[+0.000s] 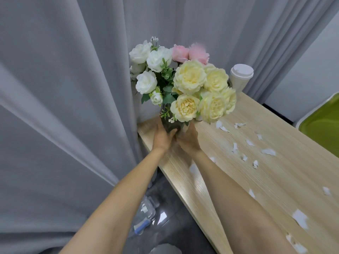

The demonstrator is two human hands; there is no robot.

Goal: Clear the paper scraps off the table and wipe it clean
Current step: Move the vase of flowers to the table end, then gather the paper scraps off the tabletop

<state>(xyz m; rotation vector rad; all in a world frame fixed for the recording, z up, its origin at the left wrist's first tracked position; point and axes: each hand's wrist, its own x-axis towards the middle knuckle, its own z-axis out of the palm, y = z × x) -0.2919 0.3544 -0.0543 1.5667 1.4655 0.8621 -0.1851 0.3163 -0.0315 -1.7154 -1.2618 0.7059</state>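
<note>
Paper scraps: torn white paper scraps (268, 151) lie scattered over the right and near parts of the table, well apart from each other.
Table: a long, pale wood-grain table (275, 180) runs from the near right to the far corner.
Left grip: the left grip (162, 138) wraps the left side of the vase, with its thumb across the front.
Right grip: the right grip (189, 140) clasps the right side of the vase, close beside the left.
Vase: a clear glass vase (171, 125) sits at the table's far-left corner, holding white, cream and pink artificial roses (189, 77).
Cup: a white lidded paper cup (240, 77) stands behind the flowers.
Backdrop: a grey pleated curtain (64, 88).
Floor: a clear plastic bottle (145, 217) lies below the table edge.
</note>
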